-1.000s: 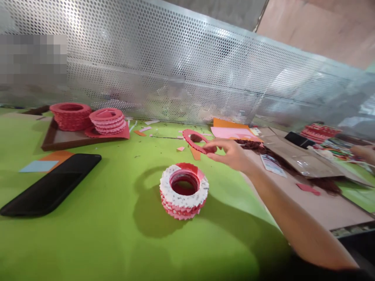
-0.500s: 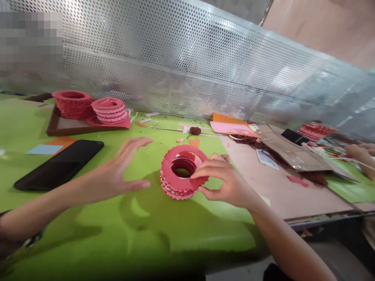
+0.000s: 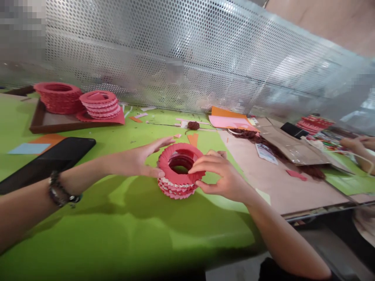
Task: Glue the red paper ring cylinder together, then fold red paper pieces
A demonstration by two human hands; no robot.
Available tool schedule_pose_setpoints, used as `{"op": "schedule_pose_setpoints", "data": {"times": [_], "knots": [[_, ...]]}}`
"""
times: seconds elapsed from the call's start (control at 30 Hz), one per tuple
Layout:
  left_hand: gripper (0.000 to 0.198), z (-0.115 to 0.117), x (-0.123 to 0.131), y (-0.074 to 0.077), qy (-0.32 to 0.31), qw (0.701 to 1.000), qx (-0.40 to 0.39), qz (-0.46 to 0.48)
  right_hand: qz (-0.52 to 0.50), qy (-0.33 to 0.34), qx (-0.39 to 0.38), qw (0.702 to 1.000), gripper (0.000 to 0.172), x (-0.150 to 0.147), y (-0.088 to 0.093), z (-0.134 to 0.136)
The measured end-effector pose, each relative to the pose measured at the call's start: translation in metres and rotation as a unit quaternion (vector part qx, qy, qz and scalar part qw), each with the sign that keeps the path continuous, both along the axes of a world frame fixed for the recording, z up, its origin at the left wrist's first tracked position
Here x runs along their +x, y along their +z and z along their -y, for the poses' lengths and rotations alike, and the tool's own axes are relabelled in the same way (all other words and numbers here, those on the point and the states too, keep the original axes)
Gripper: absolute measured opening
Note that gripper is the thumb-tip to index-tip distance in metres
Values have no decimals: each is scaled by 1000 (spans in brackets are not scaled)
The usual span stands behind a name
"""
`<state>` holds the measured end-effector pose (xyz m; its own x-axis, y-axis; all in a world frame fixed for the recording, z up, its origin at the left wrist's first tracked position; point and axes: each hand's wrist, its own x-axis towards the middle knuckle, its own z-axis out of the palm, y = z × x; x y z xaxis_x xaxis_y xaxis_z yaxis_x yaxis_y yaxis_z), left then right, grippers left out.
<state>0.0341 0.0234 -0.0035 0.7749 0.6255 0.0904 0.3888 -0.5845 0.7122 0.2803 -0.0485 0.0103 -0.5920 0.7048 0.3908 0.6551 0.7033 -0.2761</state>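
**My Right Hand Pinches a Red Ring atop the Paper Stack**

In the head view, my right hand (image 3: 224, 175), just right of the middle of the frame, has its thumb and fingertips closed on the near right edge of the red ring (image 3: 172, 175). That ring lies flat in the centre of the frame, crowning the paper stack (image 3: 177, 192), whose pleated pink, white and red edges show beneath it. The stack stands on the green tabletop (image 3: 117, 230), its hole facing up.

My left hand (image 3: 134, 162) comes in from the left, fingers spread well apart from the thumb. My thumb tip overlaps the ring's left rim; I cannot tell whether it presses there. Dark bracelets (image 3: 57, 191) circle my left wrist.

At the upper left of the frame, a tall red pile (image 3: 60, 101) and a shorter pink-edged pile (image 3: 101, 107) stand in a brown tray (image 3: 64, 127). Below them, a black phone-like slab (image 3: 58, 160) lies beside light blue paper (image 3: 29, 148).

Beyond the stack, near the centre, sits a small brown yarn ball (image 3: 193, 125). To its right lie an orange sheet (image 3: 227, 112) and a pink sheet (image 3: 231, 122). Folded cardboard (image 3: 293, 146) rests farther right, and at the right edge is another person's hand (image 3: 354, 147). A perforated metal screen (image 3: 146, 47) spans the top.
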Motion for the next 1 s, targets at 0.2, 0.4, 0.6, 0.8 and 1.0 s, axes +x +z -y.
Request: {"op": "schedule_pose_setpoints", "data": {"times": [0.2, 0.4, 0.6, 0.8, 1.0], "knots": [[92, 6, 1, 4, 20, 999, -14, -28, 7, 8, -4, 1000, 13, 1, 0, 0], [92, 7, 0, 1, 18, 999, -18, -31, 11, 11, -13, 1000, 14, 1, 0, -1], [92, 5, -3, 1, 12, 1000, -11, -27, 10, 16, -15, 1000, 13, 1, 0, 0], [89, 8, -3, 4, 29, 1000, -7, -6, 32, 7, -13, 999, 15, 1, 0, 0], [86, 4, -3, 0, 28, 1000, -7, -6, -4, 14, -35, 999, 17, 3, 1, 0]]}}
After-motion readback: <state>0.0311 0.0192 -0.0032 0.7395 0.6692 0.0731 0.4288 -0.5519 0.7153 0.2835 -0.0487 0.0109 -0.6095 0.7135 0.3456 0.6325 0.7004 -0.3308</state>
